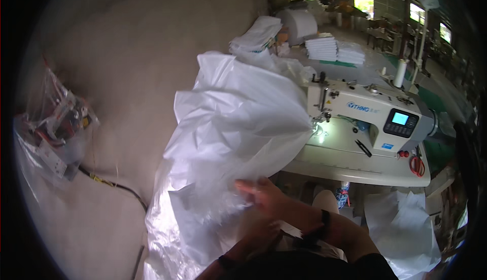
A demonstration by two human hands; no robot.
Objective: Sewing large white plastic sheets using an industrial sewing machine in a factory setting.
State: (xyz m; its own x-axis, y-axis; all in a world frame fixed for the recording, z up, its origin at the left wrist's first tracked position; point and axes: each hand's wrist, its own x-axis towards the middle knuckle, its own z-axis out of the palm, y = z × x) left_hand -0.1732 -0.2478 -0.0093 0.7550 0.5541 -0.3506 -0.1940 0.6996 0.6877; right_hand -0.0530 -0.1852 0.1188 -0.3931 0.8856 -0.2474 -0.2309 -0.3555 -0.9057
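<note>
A large sheet of white woven plastic fabric drapes in folds from the sewing machine's needle area down to my lap. My right hand is over its near part, fingers pointing left and smeared by motion. Below it my left hand is close to the same fabric, its fingers blurred and partly hidden. Whether either hand grips the fabric cannot be made out. To the right stands a white sewing machine with a lit needle area and a small screen; the fabric's right edge reaches its needle end.
Black thread snips and red-handled scissors lie on the machine table. Folded white stacks and a large white roll stand behind. A clear plastic bag hangs at left above a dark cable. White fabric lies at lower right.
</note>
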